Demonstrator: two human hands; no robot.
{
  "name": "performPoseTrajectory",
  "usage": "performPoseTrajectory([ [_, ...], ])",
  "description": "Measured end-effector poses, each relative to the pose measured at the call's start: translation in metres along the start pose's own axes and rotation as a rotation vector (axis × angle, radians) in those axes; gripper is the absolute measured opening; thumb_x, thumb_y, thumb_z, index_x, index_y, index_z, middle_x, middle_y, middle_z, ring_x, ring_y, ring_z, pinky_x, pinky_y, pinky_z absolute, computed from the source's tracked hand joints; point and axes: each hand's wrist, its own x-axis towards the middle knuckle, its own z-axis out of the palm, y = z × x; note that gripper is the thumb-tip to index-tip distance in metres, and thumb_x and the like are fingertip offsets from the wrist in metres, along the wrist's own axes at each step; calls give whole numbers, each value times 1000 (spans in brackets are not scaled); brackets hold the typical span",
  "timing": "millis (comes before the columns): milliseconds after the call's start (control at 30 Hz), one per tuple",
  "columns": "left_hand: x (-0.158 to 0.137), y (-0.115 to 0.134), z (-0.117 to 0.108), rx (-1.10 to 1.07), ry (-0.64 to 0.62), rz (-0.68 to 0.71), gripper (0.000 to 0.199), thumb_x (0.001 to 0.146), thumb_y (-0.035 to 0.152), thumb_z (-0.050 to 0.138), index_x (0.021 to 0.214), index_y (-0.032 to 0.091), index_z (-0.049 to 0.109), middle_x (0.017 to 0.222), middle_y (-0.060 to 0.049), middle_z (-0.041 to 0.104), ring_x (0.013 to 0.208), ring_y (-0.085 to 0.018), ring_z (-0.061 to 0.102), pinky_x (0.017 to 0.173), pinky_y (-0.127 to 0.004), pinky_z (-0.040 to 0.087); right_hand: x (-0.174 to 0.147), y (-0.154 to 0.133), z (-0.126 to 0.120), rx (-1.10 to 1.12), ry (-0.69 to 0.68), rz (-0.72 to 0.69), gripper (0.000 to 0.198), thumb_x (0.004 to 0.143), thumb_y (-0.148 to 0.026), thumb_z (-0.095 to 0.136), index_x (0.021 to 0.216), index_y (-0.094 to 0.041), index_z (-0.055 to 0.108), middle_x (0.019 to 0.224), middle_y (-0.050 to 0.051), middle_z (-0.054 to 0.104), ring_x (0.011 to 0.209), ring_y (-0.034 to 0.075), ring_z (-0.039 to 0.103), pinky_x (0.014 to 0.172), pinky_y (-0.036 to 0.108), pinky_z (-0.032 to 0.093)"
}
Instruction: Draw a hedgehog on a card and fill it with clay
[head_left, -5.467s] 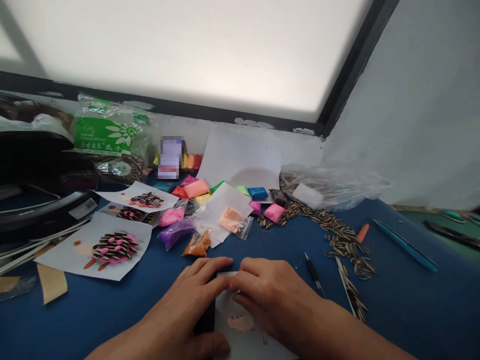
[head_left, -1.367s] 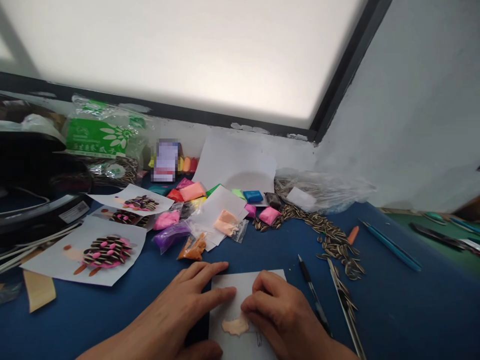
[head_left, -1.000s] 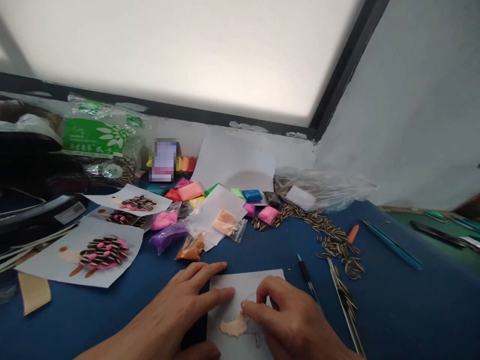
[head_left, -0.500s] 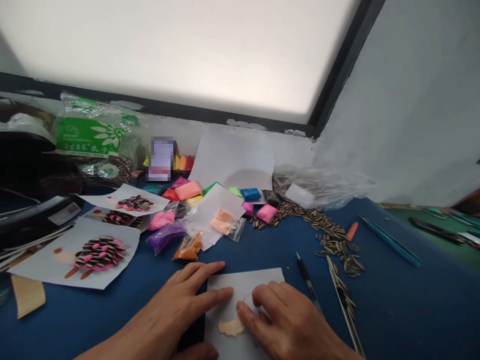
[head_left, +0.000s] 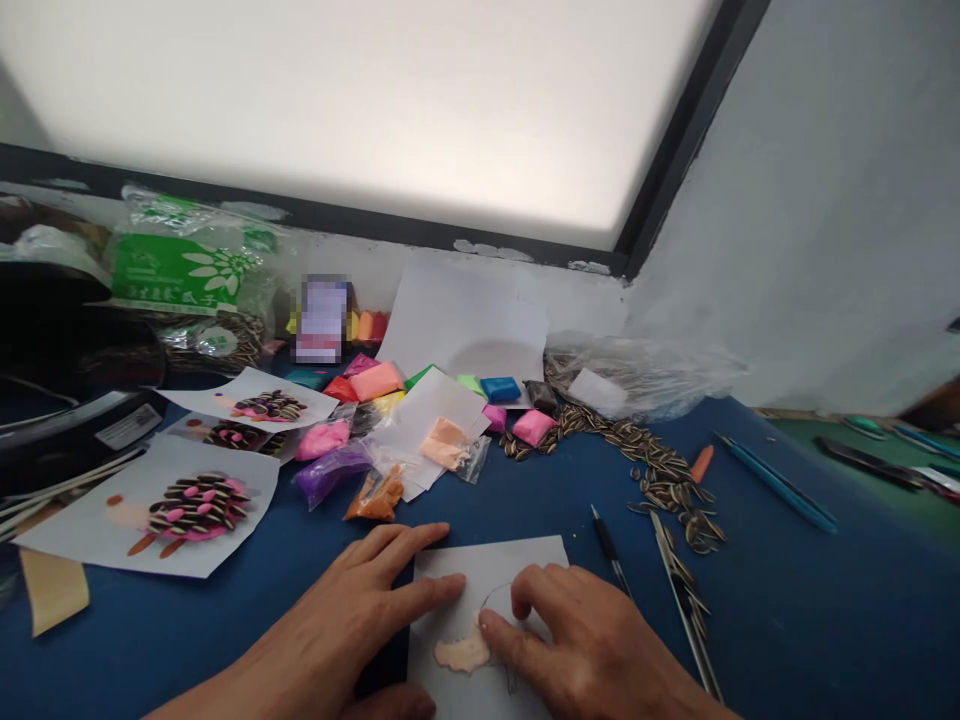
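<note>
A white sheet of paper (head_left: 442, 570) with a pencil-like outline lies in front of me. On it a flat, uneven patch of cream modelling clay (head_left: 459, 655) covers part of the drawing. My left hand (head_left: 367, 590) lies open, fingers spread, with fingertips at the sheet's left and top edge. Over the drawing, my right hand (head_left: 581, 635) has its fingers curled in and its thumb pressed at the clay's right end. The tips of its other fingers are partly hidden. A black pen (head_left: 610, 548) lies to the right of the sheet.
Sunflower seeds (head_left: 660, 470) trail across the blue table beside tweezers (head_left: 686, 610) and a blue craft tool (head_left: 780, 485). Coloured clay packets (head_left: 379, 380) lie behind the sheet. Pictures of seed-covered hedgehogs (head_left: 199, 510) are at left. A phone (head_left: 322, 320) leans at the wall.
My right hand has shifted slightly to the right, its index finger lifting off more of the drawn outline. The thumb stays at the clay. My left hand has not visibly moved.
</note>
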Motion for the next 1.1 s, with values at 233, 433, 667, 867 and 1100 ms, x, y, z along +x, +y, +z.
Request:
performPoseTrajectory([
  [233,-1,-4,2,16,-24,-1,74,76,20,81,144,42,60,165,-3,44,147,-41,41,116,-55,42,-2,-2,-1,-15,-28,-14,25,106,-13,45,102,-17,69,71,2,61,55,17,49,52,31,33],
  [433,-1,-2,1,6,-11,0,74,75,20,81,143,42,61,164,-3,45,147,-42,41,115,-56,43,-3,2,-6,71,-86,39,23,99,-11,49,106,-18,69,74,3,64,56,17,53,52,29,35],
  [667,-1,0,0,-10,3,-6,72,76,22,82,142,43,62,164,-2,46,146,-42,43,114,-56,43,-1,-1,0,91,-5,58,28,95,-8,47,105,-20,70,76,3,61,59,17,51,55,28,37],
  [867,0,0,1,12,-12,-18,73,75,20,81,142,42,62,164,-3,45,146,-41,42,115,-56,42,-1,-2,7,44,45,32,25,103,-17,46,99,-19,70,74,3,58,58,17,47,55,29,35],
  [1100,-2,2,-1,-10,1,-24,71,74,21,81,139,43,64,163,-1,47,146,-40,43,115,-56,43,-2,-3,4,133,70,77,32,98,-6,41,103,-18,71,77,4,60,59,15,50,54,27,36],
])
